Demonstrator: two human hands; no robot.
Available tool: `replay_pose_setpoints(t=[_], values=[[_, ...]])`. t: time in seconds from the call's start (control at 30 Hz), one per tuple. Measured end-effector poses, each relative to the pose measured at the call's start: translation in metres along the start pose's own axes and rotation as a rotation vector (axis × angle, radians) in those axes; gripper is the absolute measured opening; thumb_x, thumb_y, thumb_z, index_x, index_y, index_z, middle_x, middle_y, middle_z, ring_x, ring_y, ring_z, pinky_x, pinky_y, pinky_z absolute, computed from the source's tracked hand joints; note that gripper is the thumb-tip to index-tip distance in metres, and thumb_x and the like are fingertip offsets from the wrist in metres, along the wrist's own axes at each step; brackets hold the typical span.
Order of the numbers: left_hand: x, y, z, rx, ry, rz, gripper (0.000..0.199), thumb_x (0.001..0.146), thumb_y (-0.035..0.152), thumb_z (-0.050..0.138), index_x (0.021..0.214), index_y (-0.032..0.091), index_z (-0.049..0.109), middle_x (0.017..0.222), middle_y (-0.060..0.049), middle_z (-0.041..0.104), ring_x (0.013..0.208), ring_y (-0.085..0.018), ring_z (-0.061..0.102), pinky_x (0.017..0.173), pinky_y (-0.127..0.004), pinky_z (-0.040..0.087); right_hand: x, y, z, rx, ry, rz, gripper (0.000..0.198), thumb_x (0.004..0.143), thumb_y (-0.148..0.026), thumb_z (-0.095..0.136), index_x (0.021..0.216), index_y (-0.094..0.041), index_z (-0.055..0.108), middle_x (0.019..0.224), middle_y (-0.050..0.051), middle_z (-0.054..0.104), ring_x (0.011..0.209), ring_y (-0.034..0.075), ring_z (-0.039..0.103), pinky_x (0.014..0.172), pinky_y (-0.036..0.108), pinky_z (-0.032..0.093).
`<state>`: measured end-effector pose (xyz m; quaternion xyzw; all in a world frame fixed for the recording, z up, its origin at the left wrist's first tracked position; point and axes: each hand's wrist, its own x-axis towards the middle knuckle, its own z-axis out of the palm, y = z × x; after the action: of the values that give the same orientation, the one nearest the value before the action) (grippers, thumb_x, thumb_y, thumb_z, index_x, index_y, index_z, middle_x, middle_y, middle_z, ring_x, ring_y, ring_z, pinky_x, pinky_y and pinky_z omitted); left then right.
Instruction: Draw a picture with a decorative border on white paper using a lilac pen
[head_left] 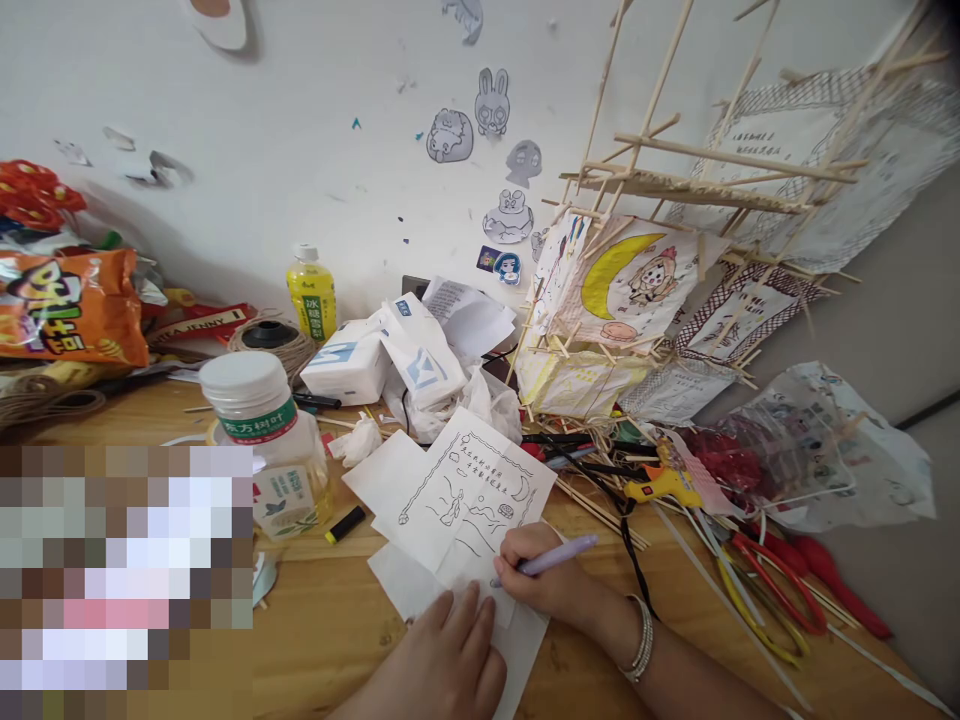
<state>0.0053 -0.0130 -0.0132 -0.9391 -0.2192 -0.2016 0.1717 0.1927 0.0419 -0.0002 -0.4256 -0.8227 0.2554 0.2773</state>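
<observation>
A pixelated block (124, 580) hides the table's near-left corner, and the right hand (541, 580) covers the pen's (559, 555) tip.
</observation>
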Motion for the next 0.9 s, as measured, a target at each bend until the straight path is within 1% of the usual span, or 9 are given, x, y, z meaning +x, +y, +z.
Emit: replay_pose_setpoints(t=[0.13,0.3,0.43,0.53,0.67,0.8,0.9], values=[[-0.0006,-0.0003,0.0035,0.007,0.032,0.004,0.020,0.090,0.034,0.060,0.086,0.014,0.062,0.105,-0.012,0.069,0.099,-0.031,0.062,0.081,-0.042,0.041,0.0002,0.0007,0.0002,-0.024,0.016,-0.009,0.032,0.076,-0.016,0.050,0.053,-0.021,0.028,0.050,-0.006,0.036,0.050,0.010,0.038,0.050,0.023,0.027],[-0.0008,-0.0007,0.0026,0.018,0.057,0.008,0.022,0.089,0.036,0.061,0.084,0.015,0.062,0.104,-0.011,0.070,0.097,-0.031,0.062,0.081,-0.041,0.041,0.0002,0.0029,0.0013,-0.048,0.000,-0.015,0.033,0.075,-0.016,0.051,0.053,-0.021,0.028,0.050,-0.007,0.036,0.049,0.010,0.037,0.051,0.024,0.027],[-0.0014,0.0012,0.0035,0.027,0.044,0.001,0.021,0.090,0.034,0.060,0.083,0.015,0.062,0.103,-0.012,0.070,0.099,-0.031,0.062,0.081,-0.042,0.040,0.0009,0.0000,-0.0004,-0.077,-0.018,-0.018,0.032,0.076,-0.017,0.050,0.053,-0.021,0.027,0.050,-0.006,0.034,0.050,0.010,0.036,0.051,0.025,0.026],[-0.0015,0.0017,0.0039,0.023,0.056,-0.001,0.022,0.089,0.035,0.060,0.082,0.015,0.062,0.102,-0.012,0.070,0.097,-0.032,0.062,0.081,-0.042,0.041,0.0011,-0.0017,-0.0013,-0.058,-0.035,-0.027,0.032,0.076,-0.018,0.051,0.053,-0.021,0.029,0.051,-0.006,0.035,0.050,0.010,0.037,0.051,0.024,0.026],[0.0000,0.0007,0.0014,0.014,0.024,-0.004,0.021,0.091,0.033,0.058,0.083,0.014,0.062,0.104,-0.014,0.069,0.098,-0.031,0.061,0.081,-0.042,0.041,0.0007,0.0002,-0.0001,-0.009,-0.010,-0.010,0.032,0.077,-0.017,0.051,0.053,-0.021,0.030,0.051,-0.006,0.037,0.049,0.010,0.038,0.050,0.023,0.028],[0.0011,0.0003,-0.0007,0.013,0.011,0.005,0.022,0.091,0.035,0.058,0.086,0.014,0.063,0.105,-0.015,0.069,0.100,-0.031,0.061,0.082,-0.042,0.041,0.0010,0.0007,0.0003,-0.002,-0.023,-0.016,0.033,0.076,-0.018,0.053,0.052,-0.021,0.030,0.050,-0.007,0.036,0.049,0.010,0.038,0.050,0.023,0.028],[0.0007,0.0005,0.0001,0.013,0.005,0.005,0.021,0.090,0.034,0.059,0.088,0.014,0.063,0.106,-0.014,0.069,0.100,-0.031,0.061,0.082,-0.042,0.041,0.0015,-0.0007,-0.0005,0.008,-0.011,0.011,0.032,0.075,-0.016,0.052,0.053,-0.021,0.030,0.050,-0.007,0.036,0.050,0.010,0.038,0.050,0.023,0.028]])
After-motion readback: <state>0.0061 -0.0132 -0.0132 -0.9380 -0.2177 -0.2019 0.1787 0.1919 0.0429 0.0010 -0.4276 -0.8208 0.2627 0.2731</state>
